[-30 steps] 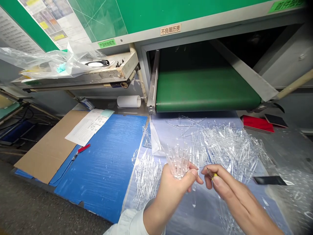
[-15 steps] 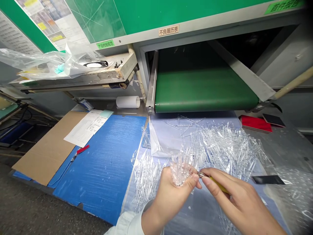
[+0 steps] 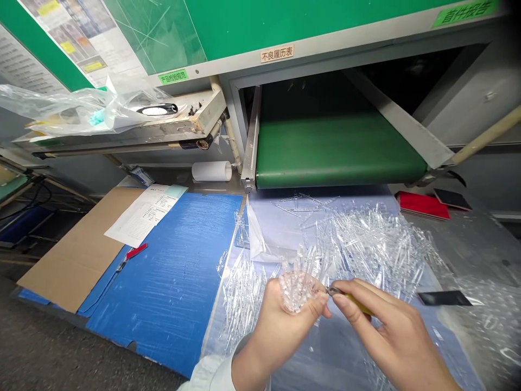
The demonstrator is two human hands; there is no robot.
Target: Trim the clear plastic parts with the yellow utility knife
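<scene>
the right hand [image 3: 386,321], gripping a yellow-handled tool [image 3: 359,305], has moved up to the left hand [image 3: 288,327], which clasps clear plastic pieces [image 3: 295,292]. on the counter [image 3: 480,244], a smaller pile [image 3: 242,296] lies left, a larger pile [image 3: 378,250] far right; finished from remaining, i cannot tell.

The bunch of pieces [image 3: 296,292] at lower centre is clear, glossy plastic, like the glinting heap [image 3: 380,247] at centre right. The tool [image 3: 334,291] has a shiny tip, probably metal, though much is hidden. The belt [image 3: 334,155] above looks smooth, softly sheened; the cardboard [image 3: 77,244] at left, matt; the bag [image 3: 81,106] at upper left, crinkled plastic film.
</scene>
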